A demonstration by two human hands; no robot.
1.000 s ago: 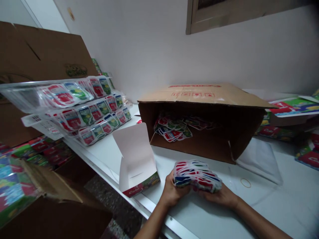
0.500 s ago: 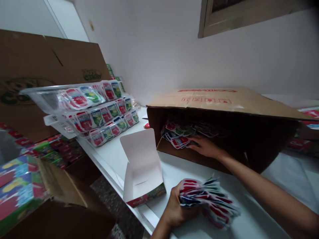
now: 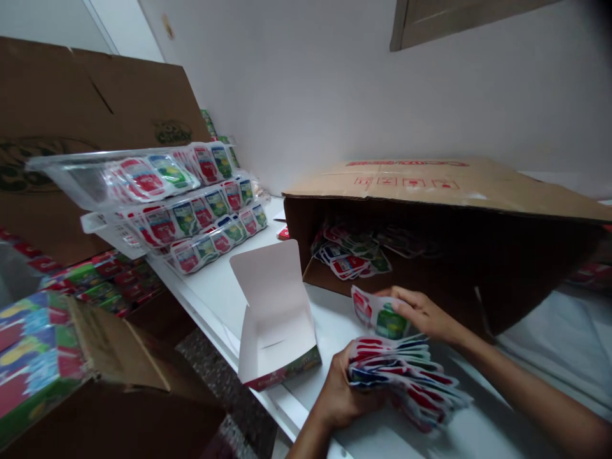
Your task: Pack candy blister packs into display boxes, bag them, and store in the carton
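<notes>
My left hand is closed round one end of a thick bundle of sachets, red, green and blue on white, low over the table. Just above that bundle, my right hand pinches a flat sachet pair, one half red and one half green. Behind it, a big cardboard carton lies on its side, its mouth towards me. Loose sachets are heaped inside at its left; its right part is dark. Left of my hands stands a small box with a white inside and its lid up.
Stacked clear trays of sachets stand at the white table's left edge. Below them, a brown carton and printed boxes crowd the left side. A tall carton rises behind.
My right hand has come out of the big carton towards me with a sachet pair and is now over the bundle. My left hand keeps its hold on the bundle.
</notes>
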